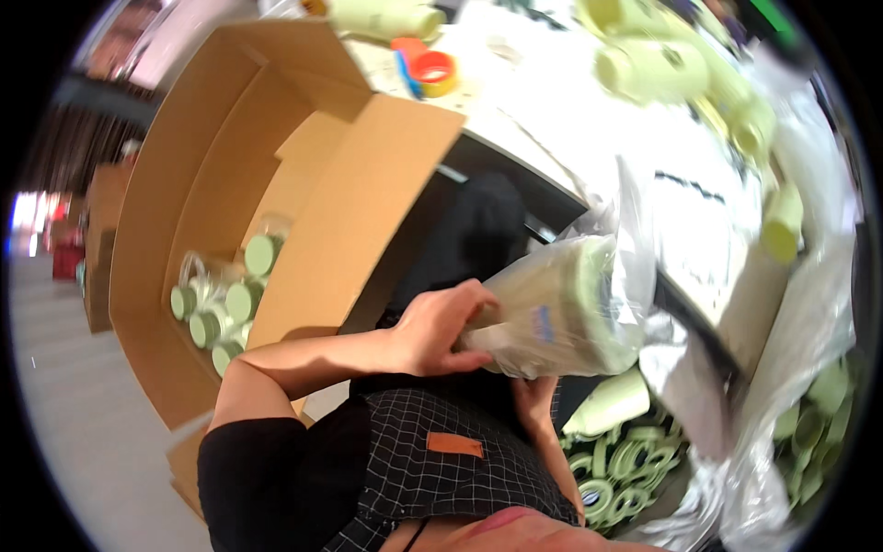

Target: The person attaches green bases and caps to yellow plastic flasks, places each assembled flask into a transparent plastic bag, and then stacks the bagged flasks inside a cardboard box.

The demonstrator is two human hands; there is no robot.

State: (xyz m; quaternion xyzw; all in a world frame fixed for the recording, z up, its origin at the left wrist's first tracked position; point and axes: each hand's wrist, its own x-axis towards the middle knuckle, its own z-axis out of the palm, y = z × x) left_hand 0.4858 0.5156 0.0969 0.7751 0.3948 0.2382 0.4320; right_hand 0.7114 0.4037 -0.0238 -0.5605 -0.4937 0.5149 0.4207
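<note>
A large, pale green cylindrical container in a clear plastic bag is held tilted in front of my apron. My left hand is closed around its near left end, thumb and fingers on the plastic. Under the container, my right hand grips its lower side, with part of the fingers hidden behind it. Loose bag film stands out past the container's far right end. To the left, an open cardboard box holds several bottles with green lids, some in clear plastic.
On the white table lie rolls of coloured tape and several pale green bottles. A heap of green ring-shaped parts fills a container at the lower right. Plastic sheeting hangs along the right, beside more green parts.
</note>
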